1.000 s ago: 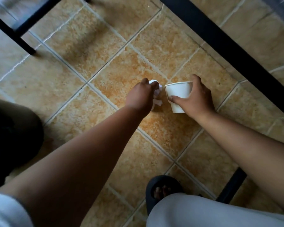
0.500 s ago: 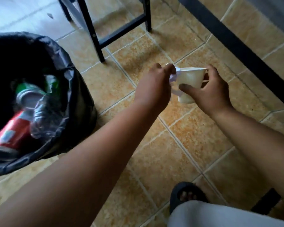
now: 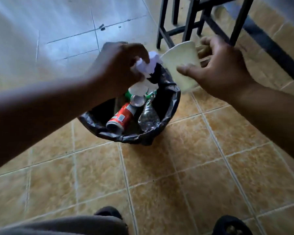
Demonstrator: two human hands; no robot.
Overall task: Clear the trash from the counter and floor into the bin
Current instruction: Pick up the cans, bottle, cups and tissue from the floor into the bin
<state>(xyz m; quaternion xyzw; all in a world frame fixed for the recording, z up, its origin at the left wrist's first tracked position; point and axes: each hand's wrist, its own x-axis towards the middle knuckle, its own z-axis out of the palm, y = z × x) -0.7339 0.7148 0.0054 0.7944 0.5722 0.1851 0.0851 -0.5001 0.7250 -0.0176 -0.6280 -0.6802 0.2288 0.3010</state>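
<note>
My left hand (image 3: 119, 65) hangs over the bin (image 3: 153, 136), a round bin lined with a black bag, and is closed on crumpled white paper (image 3: 148, 65). My right hand (image 3: 222, 72) holds a white paper cup (image 3: 182, 63) tilted above the bin's right rim, thumb on its side and fingers behind it. Inside the bin lie a red can (image 3: 121, 118), a crushed clear plastic bottle (image 3: 148, 117), a green-and-white can (image 3: 134, 97) and some white scraps.
Black stool or table legs (image 3: 161, 22) stand just behind the bin, and a dark bar (image 3: 278, 53) runs diagonally at the right. The floor is tan tile near me and pale tile at the back left. My sandalled feet (image 3: 231, 226) are at the bottom edge.
Both hands lifted the paper and cup from the floor and swung left. They now hover over the bin, which has come to the middle of the view.
</note>
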